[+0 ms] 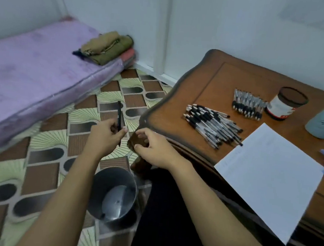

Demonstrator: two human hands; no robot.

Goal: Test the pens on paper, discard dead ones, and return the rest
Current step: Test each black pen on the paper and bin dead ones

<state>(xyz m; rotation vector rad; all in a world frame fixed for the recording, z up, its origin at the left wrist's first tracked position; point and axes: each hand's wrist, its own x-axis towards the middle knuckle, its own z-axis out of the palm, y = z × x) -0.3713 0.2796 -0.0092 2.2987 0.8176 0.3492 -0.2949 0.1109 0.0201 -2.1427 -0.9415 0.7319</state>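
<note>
Black pen (119,117) pinched upright in your left hand (105,137) | right hand (152,151) just beside, loosely curled, empty | bin (99,187) below both hands | pen pile (213,125) on surface (208,83) to their right

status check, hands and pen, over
Left hand holds black pen upright. Right hand at table corner, grip unclear. Bin on floor below, nothing in between.

Folded cloths (107,47) lie on a purple mattress (34,78) — patterned floor (44,152) beside it
</note>
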